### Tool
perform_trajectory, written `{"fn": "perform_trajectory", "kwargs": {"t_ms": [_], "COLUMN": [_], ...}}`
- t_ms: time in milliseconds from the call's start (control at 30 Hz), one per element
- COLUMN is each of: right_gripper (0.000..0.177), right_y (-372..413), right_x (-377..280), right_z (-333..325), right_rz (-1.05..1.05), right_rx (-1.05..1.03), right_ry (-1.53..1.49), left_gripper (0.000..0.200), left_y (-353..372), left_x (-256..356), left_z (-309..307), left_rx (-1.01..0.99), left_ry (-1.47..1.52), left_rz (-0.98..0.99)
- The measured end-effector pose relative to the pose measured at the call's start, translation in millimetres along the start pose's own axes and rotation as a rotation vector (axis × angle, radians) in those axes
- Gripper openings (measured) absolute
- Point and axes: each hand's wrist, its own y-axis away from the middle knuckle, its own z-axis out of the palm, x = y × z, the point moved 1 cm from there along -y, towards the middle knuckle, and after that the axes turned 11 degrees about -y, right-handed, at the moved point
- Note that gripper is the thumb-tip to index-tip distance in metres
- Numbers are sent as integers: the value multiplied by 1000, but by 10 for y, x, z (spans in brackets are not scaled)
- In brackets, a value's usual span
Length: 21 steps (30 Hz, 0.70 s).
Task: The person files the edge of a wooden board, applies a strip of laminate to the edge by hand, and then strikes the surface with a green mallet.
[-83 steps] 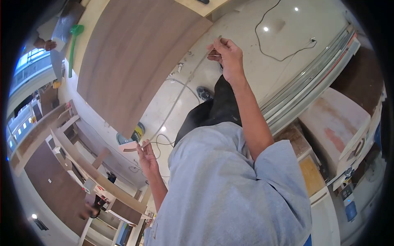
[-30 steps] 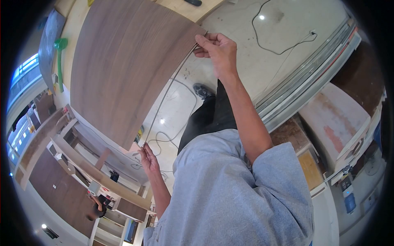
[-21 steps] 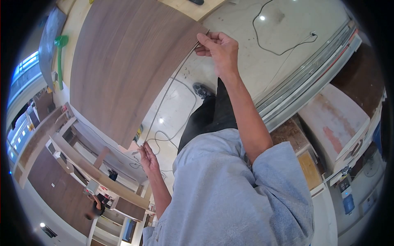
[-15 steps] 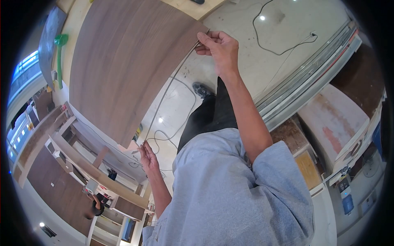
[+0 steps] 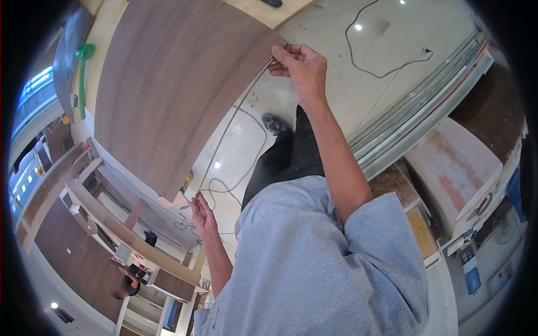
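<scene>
**A:** Item one?

**B:** Thin strip (image 5: pixel 225 127) — long, narrow, greyish and slightly bowed. It runs beside the long edge of the wood-grain panel (image 5: pixel 168 84), from one corner to the other. Whether it touches that edge along its whole length cannot be told.

**A:** Who holds it?

**B:** The right hand (image 5: pixel 300 67) is raised at the panel's far corner. Its thumb and forefinger are pinched closed on the strip's upper end, with the other fingers curled beneath. The left hand (image 5: pixel 203 215) is low, just beside the panel's near corner. Its fingertips are closed narrowly on the strip's lower end.

**A:** The panel itself?

**B:** Brown with a flat face, lying on a pale workbench (image 5: pixel 112 33) with its long edge towards the person.

**A:** Surroundings?

**B:** Listed in turn:
- Green mallet (image 5: pixel 83 61), on the workbench beyond the panel.
- Black cable (image 5: pixel 386 70), looped over the pale floor.
- Second cable (image 5: pixel 246 168), lighter, curling on the floor between the hands.
- Dark shoe (image 5: pixel 274 123), on the floor below the right hand.
- Bundle of metal rails (image 5: pixel 420 106), lying aslant to the right, well apart from the panel.
- Wooden shelving (image 5: pixel 101 218), beyond the left hand.
- Another person (image 5: pixel 130 279) — small and blurred, far behind the shelving.
</scene>
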Motion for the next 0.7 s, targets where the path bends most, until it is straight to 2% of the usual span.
{"fn": "perform_trajectory", "kwargs": {"t_ms": [67,167,367,467,700], "right_gripper": [23,24,33,26,27], "right_y": [-9,-8,-32,-17,-18], "right_x": [4,0,1,2,16], "right_z": [-5,-3,-39,-21,-19], "right_rz": [1,-7,1,-38,-44], "right_rx": [-6,-8,-49,-37,-47], "right_ry": [-4,2,38,19,-5], "left_gripper": [36,37,37,36,35], "left_y": [-38,-63,-63,-27,-139], "left_x": [30,-2,-1,-14,42], "left_z": [-48,-81,-34,30,65], "left_rx": [-28,-32,-34,6,-15], "left_ry": [15,-25,28,15,39], "left_rz": [-27,34,-9,6,33]}}
